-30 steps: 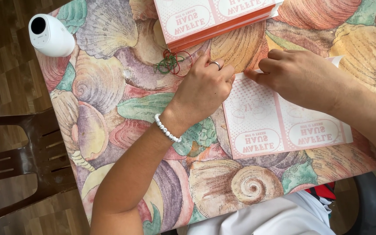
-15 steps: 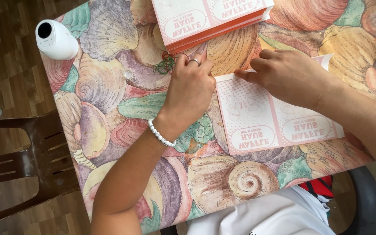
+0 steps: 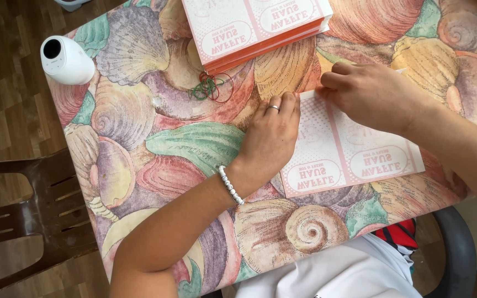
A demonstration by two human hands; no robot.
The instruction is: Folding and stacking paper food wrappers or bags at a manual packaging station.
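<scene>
Left hand (image 3: 271, 135) had slid off the rubber bands (image 3: 211, 88) onto the paper sheet (image 3: 349, 149) — now flat, pressing its left edge; right hand (image 3: 374, 96) pinched the top edge. Sheet lay near the table's (image 3: 194, 146) front-right corner; stack (image 3: 255, 27) at the far edge.

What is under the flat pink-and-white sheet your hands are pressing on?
The flat sheet lies directly on the seashell-patterned tablecloth. The left hand and right hand cover its upper edge; whether anything lies beneath the sheet cannot be seen.

flat card sheet (image 3: 349, 160) on table (image 3: 194, 143); card stack (image 3: 255, 27) behind it; rubber bands (image 3: 211, 87) between
</scene>
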